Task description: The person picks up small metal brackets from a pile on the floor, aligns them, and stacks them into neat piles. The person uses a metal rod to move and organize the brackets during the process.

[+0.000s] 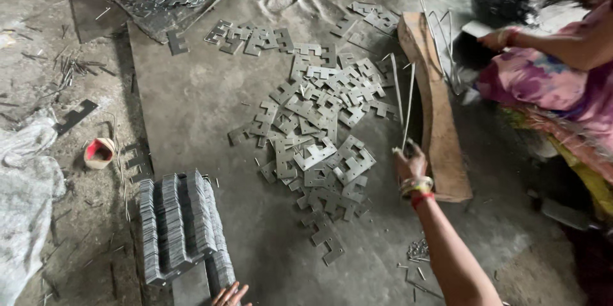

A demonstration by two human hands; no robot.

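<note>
My right hand (pixel 410 164), with bangles at the wrist, is shut on two thin metal rods (pixel 406 105) that point away from me beside a wooden plank (pixel 440 133). Just left of it, a loose heap of flat notched metal plates (pixel 319 127) is spread over a grey metal sheet (pixel 198 101) on the floor. Only the fingers of my left hand (pixel 230 295) show at the bottom edge. They are spread and hold nothing, right below several upright rows of stacked plates (pixel 182 223).
Another person in pink clothing (pixel 562 79) sits at the right, one hand (pixel 497 39) by bent wires. A small red and white cup (pixel 100 152) and a white sack (pixel 22 197) lie at the left. Small metal bits (pixel 418 250) are scattered near my right arm.
</note>
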